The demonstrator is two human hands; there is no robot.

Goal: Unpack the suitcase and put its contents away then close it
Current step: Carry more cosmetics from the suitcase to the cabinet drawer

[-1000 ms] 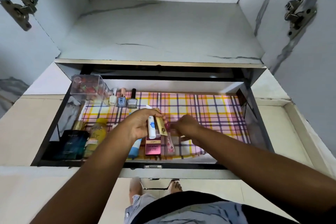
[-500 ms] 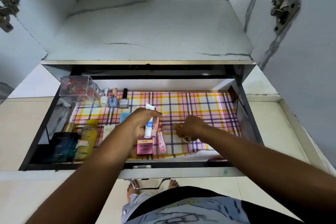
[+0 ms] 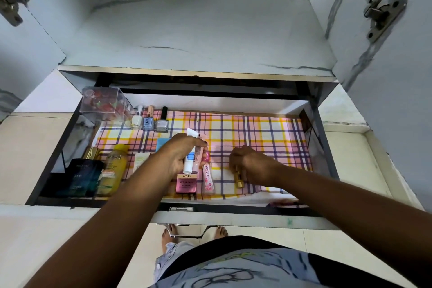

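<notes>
My left hand (image 3: 181, 155) grips a white tube (image 3: 189, 159) and other small tubes over the open drawer (image 3: 314, 128). At three o'clock from it, my right hand (image 3: 249, 165) pinches a gold tube (image 3: 239, 176) touching the checked liner (image 3: 257, 133). I should lay it flat, parallel to the pink box (image 3: 186, 182).

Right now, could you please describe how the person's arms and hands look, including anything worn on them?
Both forearms are bare, with no sleeves showing. The left hand and the right hand wear no gloves, and no rings, bracelets or watch can be seen. Dark nail polish shows on one left fingertip.
</notes>
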